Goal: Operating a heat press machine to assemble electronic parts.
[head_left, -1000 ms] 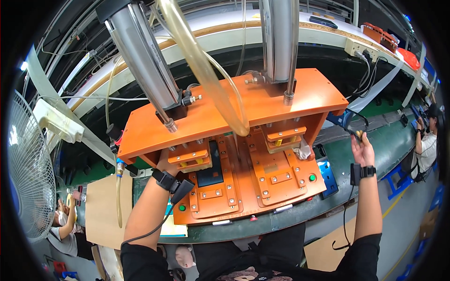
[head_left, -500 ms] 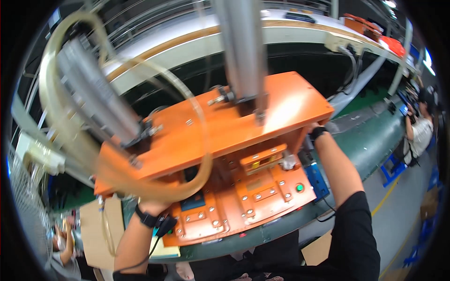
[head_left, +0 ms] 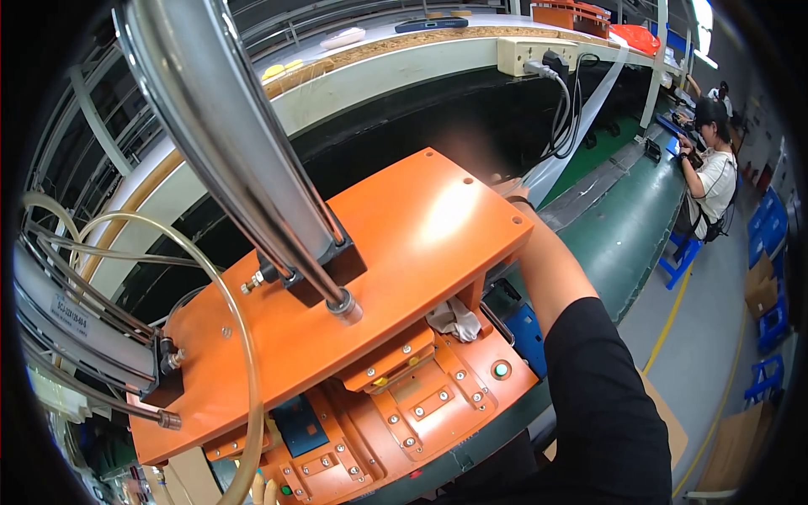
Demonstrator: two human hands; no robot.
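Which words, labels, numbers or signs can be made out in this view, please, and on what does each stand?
Left silver cylinder on the orange press: a pale label with a line of dark characters, which I will not copy out.
Same label: finer print beneath that line, too small to read.
I can make out no other readable text.

Bright, even light fills the scene, and a light strip (head_left: 704, 32) at far right burns out to white. White glare pools on the orange machine (head_left: 379, 227), and the metal cylinder (head_left: 227, 126) carries long reflections. Deep shadow lies under the far shelf (head_left: 337, 99). The right hand (head_left: 503, 186) is blurred. Edges bow toward the black fisheye rim.
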